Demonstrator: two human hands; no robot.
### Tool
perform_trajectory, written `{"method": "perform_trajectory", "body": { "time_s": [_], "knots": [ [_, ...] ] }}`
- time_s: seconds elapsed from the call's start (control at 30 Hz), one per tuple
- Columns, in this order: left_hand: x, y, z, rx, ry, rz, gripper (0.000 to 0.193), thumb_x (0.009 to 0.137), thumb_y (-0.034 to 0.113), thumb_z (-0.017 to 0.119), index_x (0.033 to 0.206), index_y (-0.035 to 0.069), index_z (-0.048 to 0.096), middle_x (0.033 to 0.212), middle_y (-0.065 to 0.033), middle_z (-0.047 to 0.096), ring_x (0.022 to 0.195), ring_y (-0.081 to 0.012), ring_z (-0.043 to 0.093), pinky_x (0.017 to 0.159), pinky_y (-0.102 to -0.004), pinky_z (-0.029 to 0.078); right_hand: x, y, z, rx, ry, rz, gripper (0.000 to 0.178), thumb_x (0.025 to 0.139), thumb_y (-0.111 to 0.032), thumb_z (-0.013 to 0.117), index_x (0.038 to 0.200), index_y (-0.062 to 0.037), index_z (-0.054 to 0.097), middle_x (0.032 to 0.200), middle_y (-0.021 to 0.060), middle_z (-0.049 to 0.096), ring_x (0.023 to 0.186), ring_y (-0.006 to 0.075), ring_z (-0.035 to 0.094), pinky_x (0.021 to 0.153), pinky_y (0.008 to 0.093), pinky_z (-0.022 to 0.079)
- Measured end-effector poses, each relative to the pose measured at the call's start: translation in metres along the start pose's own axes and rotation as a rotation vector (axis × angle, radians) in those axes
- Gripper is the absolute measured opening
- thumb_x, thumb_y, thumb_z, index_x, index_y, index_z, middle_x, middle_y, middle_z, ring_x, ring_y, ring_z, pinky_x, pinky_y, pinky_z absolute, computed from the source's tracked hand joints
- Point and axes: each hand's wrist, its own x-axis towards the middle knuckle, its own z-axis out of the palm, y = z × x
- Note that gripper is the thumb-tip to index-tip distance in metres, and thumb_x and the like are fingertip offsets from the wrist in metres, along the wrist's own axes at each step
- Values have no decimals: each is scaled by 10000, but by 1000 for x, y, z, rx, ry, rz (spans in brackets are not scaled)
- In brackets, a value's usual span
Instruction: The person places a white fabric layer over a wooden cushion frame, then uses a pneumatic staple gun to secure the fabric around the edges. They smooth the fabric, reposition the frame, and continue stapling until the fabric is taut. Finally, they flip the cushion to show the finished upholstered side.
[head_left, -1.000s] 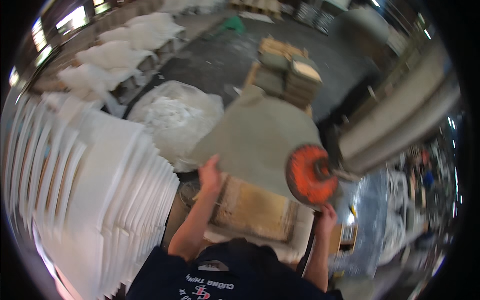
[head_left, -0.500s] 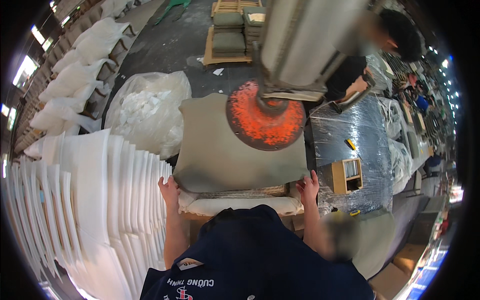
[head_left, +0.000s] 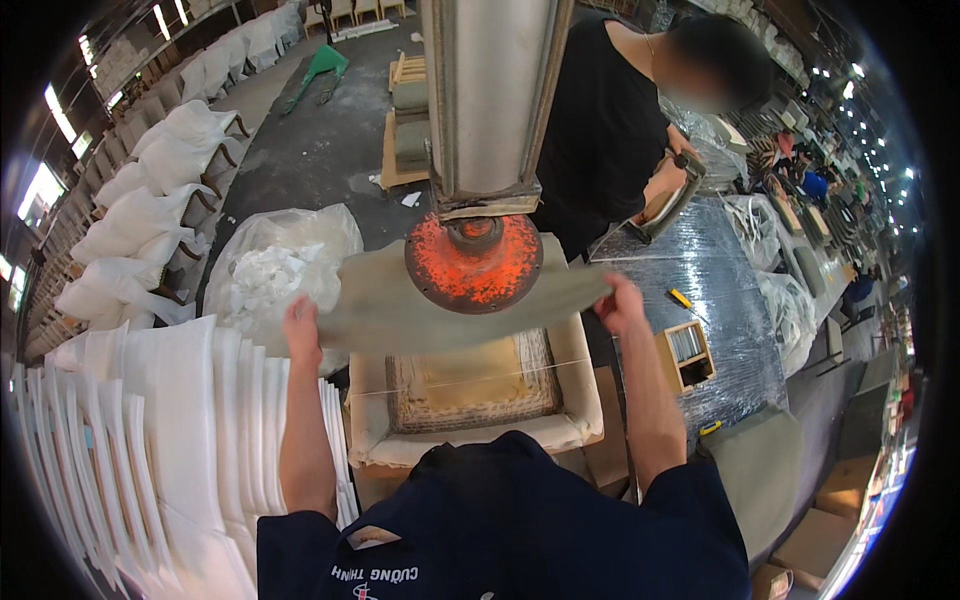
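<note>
A grey-green fabric sheet (head_left: 375,312) is stretched between my hands, its near edge raised and blurred by motion. My left hand (head_left: 303,328) is closed on its left corner. At its right corner, my right hand (head_left: 622,305) grips it with bent fingers. Below the fabric lies a padded seat frame (head_left: 365,415) with pale rolled edges, a tan centre and a thin light cord across it. An orange-and-dark round press plate (head_left: 475,285) on a thick metal column hangs over the fabric's middle and hides part of it.
White foam sheets (head_left: 180,400) stand stacked at left, behind them a clear bag (head_left: 285,260) of white scraps. At right, a film-wrapped table (head_left: 740,330) bears a wooden box (head_left: 686,358) and yellow cutter (head_left: 681,298). Across it, a co-worker (head_left: 610,120) holds a dark-edged frame.
My hands have moved away from me, carrying the fabric's near edge up and back. More of the seat frame now shows. The view has shifted, and more of the co-worker is visible.
</note>
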Motion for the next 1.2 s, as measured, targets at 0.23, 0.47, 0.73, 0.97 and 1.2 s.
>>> {"method": "perform_trajectory", "body": {
  "time_s": [0.23, 0.47, 0.73, 0.97, 1.2],
  "knots": [
    [2, 155, 29, -196, 48, 81, 376, 932, 117, 660, 1293, 29, 604, 1127, -118, 639, 1008, -174, 595, 900, -316, 482, -51, -101, 60, -32, -141, -278, 216, 975, -95, 576, 1183, -73, 631, 899, 9, 673, 670, 100, 625, 486, 226, 467],
    [-50, 18, -17, 29, 17, -134, 476, 931, 187, 695, 1316, -66, 575, 1184, -149, 656, 1077, -208, 610, 926, -340, 489, -83, -1, -52, -81, 14, -55, 104, 968, -148, 649, 1052, -144, 589, 900, -33, 635, 640, 59, 571, 479, 189, 466],
    [-137, -54, -53, 170, -113, -377, 366, 971, 243, 665, 1141, -81, 668, 1024, -126, 725, 883, -173, 660, 804, -321, 520, -112, 113, -150, -64, 161, 207, 120, 966, -175, 689, 919, -143, 584, 752, -30, 578, 583, 87, 514, 484, 230, 450],
    [-171, -48, -72, 293, -120, -365, 361, 993, 256, 643, 1122, -81, 665, 1003, -110, 732, 875, -160, 661, 801, -312, 519, -120, 117, -158, -214, 145, 193, 144, 975, -195, 691, 928, -113, 582, 743, -12, 579, 579, 91, 513, 484, 249, 466],
    [-206, -57, -92, 294, -111, -448, 371, 1007, 279, 630, 1127, -70, 666, 997, -108, 733, 870, -155, 658, 799, -305, 518, -143, 131, -181, -323, 195, 262, 156, 970, -206, 700, 927, -96, 598, 732, -16, 583, 561, 91, 524, 468, 243, 478]
  ]
}}
